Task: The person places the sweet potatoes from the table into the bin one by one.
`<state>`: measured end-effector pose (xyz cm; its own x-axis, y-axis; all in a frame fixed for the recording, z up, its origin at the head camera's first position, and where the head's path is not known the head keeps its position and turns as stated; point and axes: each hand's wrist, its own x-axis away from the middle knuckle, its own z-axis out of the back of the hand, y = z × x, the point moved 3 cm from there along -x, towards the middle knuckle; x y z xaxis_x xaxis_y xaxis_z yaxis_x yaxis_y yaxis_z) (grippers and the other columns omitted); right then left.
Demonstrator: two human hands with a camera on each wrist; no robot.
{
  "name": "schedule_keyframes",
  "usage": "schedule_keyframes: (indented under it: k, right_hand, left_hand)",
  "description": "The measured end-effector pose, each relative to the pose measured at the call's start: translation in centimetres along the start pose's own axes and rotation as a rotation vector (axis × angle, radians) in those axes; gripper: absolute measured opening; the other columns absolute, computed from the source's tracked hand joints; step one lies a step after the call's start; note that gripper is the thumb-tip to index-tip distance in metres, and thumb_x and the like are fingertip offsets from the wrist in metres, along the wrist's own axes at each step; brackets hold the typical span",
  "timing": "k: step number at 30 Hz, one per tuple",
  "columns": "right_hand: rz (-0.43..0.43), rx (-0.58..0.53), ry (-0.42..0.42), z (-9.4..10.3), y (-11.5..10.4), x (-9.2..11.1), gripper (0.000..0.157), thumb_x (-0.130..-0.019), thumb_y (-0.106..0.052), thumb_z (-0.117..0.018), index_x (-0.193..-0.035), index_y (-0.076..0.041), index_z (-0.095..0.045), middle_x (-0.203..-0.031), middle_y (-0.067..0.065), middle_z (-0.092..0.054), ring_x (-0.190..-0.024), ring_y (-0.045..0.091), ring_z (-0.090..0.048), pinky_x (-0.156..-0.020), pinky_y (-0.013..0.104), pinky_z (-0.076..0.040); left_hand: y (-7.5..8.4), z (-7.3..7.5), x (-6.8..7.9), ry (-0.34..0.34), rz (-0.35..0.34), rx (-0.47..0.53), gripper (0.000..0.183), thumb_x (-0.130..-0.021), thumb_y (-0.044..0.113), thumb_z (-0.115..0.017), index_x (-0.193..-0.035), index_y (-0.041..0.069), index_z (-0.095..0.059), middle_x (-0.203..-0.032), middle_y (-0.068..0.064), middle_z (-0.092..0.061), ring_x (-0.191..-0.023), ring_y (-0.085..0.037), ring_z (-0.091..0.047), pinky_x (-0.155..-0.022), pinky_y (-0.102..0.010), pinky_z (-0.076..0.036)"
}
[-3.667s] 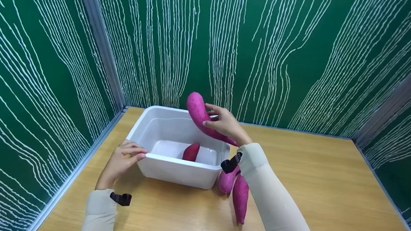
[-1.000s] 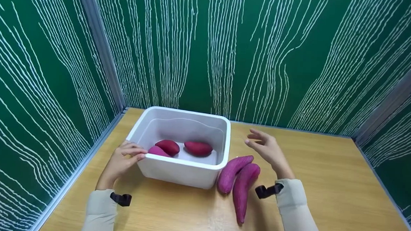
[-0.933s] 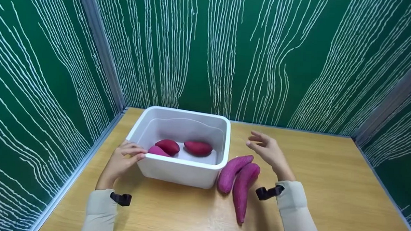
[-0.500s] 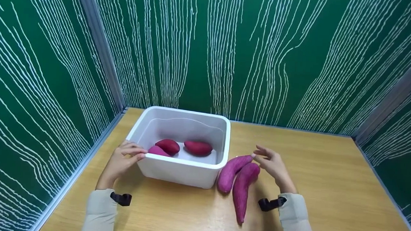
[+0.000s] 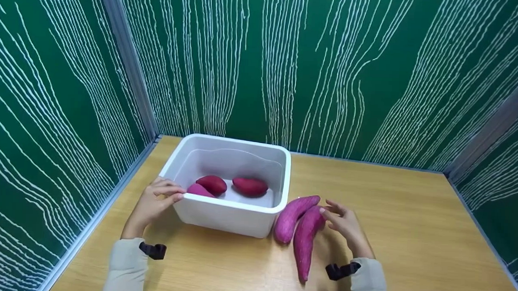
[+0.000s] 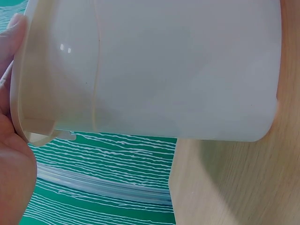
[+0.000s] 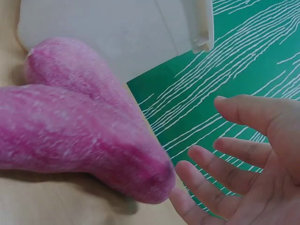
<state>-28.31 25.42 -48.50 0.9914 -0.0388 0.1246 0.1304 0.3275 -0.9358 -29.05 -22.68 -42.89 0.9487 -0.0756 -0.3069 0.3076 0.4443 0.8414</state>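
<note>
My left hand [image 5: 153,204] holds the near-left corner of a white plastic bin [image 5: 226,217]; in the left wrist view the thumb and fingers [image 6: 10,40] lie about its rim. Inside are two dark red sweet potatoes [image 5: 250,187] and a pinker sweet potato [image 5: 199,190], partly hidden by the front wall. Two curved pink sweet potatoes lie side by side on the table, right of the bin. My right hand [image 5: 346,226] hovers with spread fingers at the thick end of the outer sweet potato [image 5: 305,242]. The inner sweet potato [image 5: 290,222] lies close to the bin's wall.
The wooden table [image 5: 411,228] extends to the right and in front. Green panels [image 5: 330,79] with wavy white lines enclose it at the back and sides, with grey metal posts [image 5: 130,63] at the corners.
A pink sweet potato that my right hand held over the bin now lies inside. The empty right hand has since come down and nearer to the outer sweet potato. My left hand stays put.
</note>
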Motion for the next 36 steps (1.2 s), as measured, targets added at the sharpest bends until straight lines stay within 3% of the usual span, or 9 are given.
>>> schedule_keyframes:
  k: [5, 9, 15, 20, 24, 36]
  right_hand:
    - [-0.023, -0.035, 0.037, -0.2, 1.0, 0.3, 0.061, -0.094, -0.025, -0.061, -0.142, 0.004, -0.039, -0.133, 0.028, -0.052, -0.108, 0.027, -0.062, -0.092, 0.043, -0.051]
    - [-0.061, -0.087, 0.051, -0.6, 1.8, 0.7, 0.064, -0.095, -0.021, -0.061, -0.145, 0.006, -0.031, -0.134, 0.032, -0.047, -0.106, 0.029, -0.062, -0.088, 0.041, -0.053]
    - [-0.093, -0.118, 0.060, -1.1, 2.9, 1.0, 0.073, -0.094, -0.020, -0.062, -0.149, 0.006, -0.020, -0.136, 0.035, -0.042, -0.088, 0.023, -0.066, -0.074, 0.036, -0.057]
    - [-0.136, -0.121, 0.033, -1.6, 3.7, 1.2, 0.079, -0.095, -0.024, -0.061, -0.152, 0.001, -0.012, -0.140, 0.032, -0.037, -0.098, 0.030, -0.063, -0.079, 0.037, -0.055]
    - [-0.166, -0.138, 0.018, -2.3, 4.2, 1.2, 0.085, -0.095, -0.027, -0.061, -0.153, 0.000, -0.005, -0.141, 0.032, -0.035, -0.108, 0.035, -0.059, -0.082, 0.036, -0.055]
    - [-0.178, -0.188, 0.027, -3.5, 4.5, 1.2, 0.092, -0.092, -0.029, -0.065, -0.153, 0.000, -0.002, -0.139, 0.033, -0.037, -0.099, 0.022, -0.062, -0.081, 0.035, -0.055]
  left_hand:
    - [-0.1, 0.1, 0.0, -0.001, -0.025, -0.015, 0.017, -0.081, 0.013, -0.075, -0.097, 0.007, -0.077, -0.106, -0.011, -0.067, -0.108, -0.019, -0.047, -0.102, -0.054, -0.039]
    - [-0.1, 0.1, 0.0, -0.005, -0.006, -0.016, 0.019, -0.082, 0.015, -0.075, -0.099, 0.006, -0.076, -0.108, -0.011, -0.066, -0.110, -0.020, -0.046, -0.102, -0.057, -0.040]
    - [0.0, 0.0, -0.1, -0.007, -0.002, -0.012, 0.018, -0.082, 0.012, -0.074, -0.099, 0.006, -0.076, -0.111, -0.014, -0.066, -0.110, -0.019, -0.046, -0.102, -0.055, -0.040]
    - [-0.1, 0.1, -0.1, -0.010, -0.007, -0.009, 0.018, -0.081, 0.015, -0.075, -0.097, 0.006, -0.076, -0.105, -0.010, -0.067, -0.106, -0.013, -0.047, -0.101, -0.048, -0.038]
    - [-0.2, 0.1, -0.1, -0.022, 0.001, -0.012, 0.022, -0.082, 0.019, -0.075, -0.099, 0.005, -0.076, -0.106, -0.010, -0.067, -0.108, -0.014, -0.045, -0.103, -0.052, -0.037]
    - [-0.3, 0.1, -0.1, -0.036, 0.018, -0.006, 0.023, -0.083, 0.021, -0.074, -0.101, 0.006, -0.075, -0.109, -0.012, -0.066, -0.115, -0.022, -0.044, -0.106, -0.060, -0.034]
